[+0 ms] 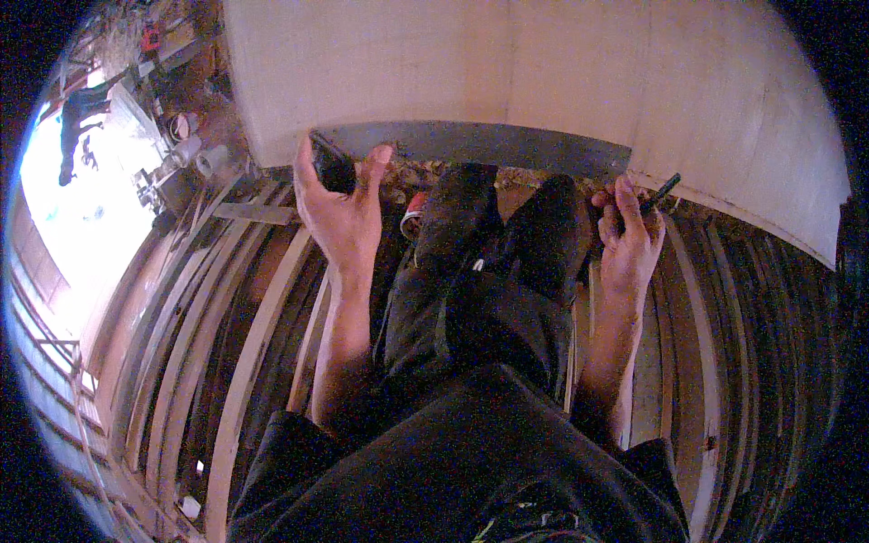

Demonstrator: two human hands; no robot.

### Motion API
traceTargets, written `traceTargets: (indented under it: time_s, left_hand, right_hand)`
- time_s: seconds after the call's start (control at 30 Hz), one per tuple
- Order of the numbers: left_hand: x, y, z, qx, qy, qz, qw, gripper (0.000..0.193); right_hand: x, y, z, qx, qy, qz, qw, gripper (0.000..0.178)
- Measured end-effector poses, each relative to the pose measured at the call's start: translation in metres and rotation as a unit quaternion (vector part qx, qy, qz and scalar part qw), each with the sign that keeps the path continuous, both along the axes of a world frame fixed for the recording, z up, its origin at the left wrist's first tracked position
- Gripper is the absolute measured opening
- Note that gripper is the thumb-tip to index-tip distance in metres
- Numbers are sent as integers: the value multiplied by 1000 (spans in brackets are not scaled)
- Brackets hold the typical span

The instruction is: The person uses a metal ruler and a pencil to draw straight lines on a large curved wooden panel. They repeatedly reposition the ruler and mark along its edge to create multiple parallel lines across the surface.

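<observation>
My left hand [339, 213] is closed round a small black object [335, 172], with the thumb on its right side. Just beyond it, a flat grey strip [507, 147] lies along the near edge of a large pale board [543, 63]. I cannot tell whether the black object is joined to the strip. Past the strip's right end, my right hand [631, 231] grips a thin dark pen-like stick [668, 188] between thumb and fingers. Its tip points up and to the right.
Long timber strips [244, 362] run along both sides of my legs [462, 217]. A red and white round container [414, 215] sits beside my left knee. Shavings lie under the board's edge. Cluttered tools and rolls [186, 149] are at the far left, near a bright opening.
</observation>
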State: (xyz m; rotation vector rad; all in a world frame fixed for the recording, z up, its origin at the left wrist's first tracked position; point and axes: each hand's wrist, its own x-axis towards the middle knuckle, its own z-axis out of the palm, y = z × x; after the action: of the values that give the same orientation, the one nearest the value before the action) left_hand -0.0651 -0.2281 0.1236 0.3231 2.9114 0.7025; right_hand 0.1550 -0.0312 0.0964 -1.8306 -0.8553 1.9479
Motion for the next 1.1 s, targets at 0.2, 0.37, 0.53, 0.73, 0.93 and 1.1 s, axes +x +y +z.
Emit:
traceTargets:
  time_s: [0.2, 0.37, 0.53, 0.73, 0.93, 1.1]
  left_hand:
    - [-10, 14, -5, -14, 31, -16, 999, 94]
    - [-21, 23, -17, -16, 18, -12, 1000, 94]
    - [-38, 30, -19, -25, 8, -15, 1000, 94]
    - [-44, 33, -30, -40, 17, -15, 999, 95]
    - [-56, 30, -31, -41, 14, -17, 999, 95]
    - [-52, 30, -39, -45, 34, -34, 998, 96]
  right_hand:
    - [-11, 17, 4, -9, -29, 11, 999, 20]
    - [-15, 26, -26, 13, -42, -15, 999, 23]
    - [-37, 34, -27, 4, -56, 0, 998, 23]
    - [-45, 41, -33, 16, -31, 0, 999, 25]
    - [-61, 40, -28, 18, -57, 33, 998, 28]
    - [-55, 44, -30, 9, -23, 41, 999, 27]
